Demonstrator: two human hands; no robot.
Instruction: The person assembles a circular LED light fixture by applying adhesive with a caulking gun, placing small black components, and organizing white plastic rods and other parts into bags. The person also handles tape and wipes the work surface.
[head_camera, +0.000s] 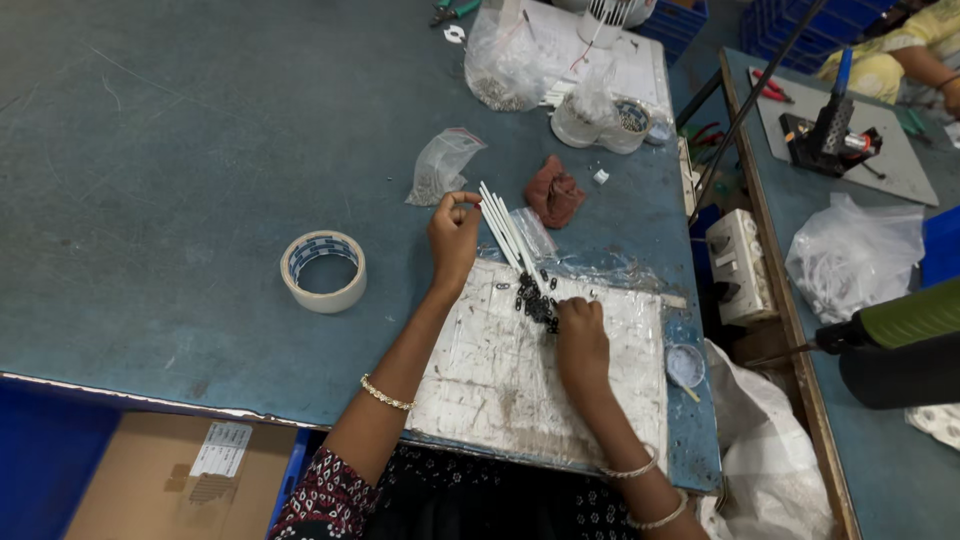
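Two hands (453, 235) (580, 335) among black clips (535, 303).

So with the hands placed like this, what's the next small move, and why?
Probably the right hand pinches one piece from the small black parts and carries it to the white rods. The left hand holds the rods fanned with its fingertips pinched at the top, and the right hand's fingers rest on the pile.

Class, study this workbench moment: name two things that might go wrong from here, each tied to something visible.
1. The left hand pinches a fanned bundle of thin white rods at one end only; some might slip out.
2. The right hand rests on a loose pile of small black parts on the white board; a nudge could scatter them across the blue table.
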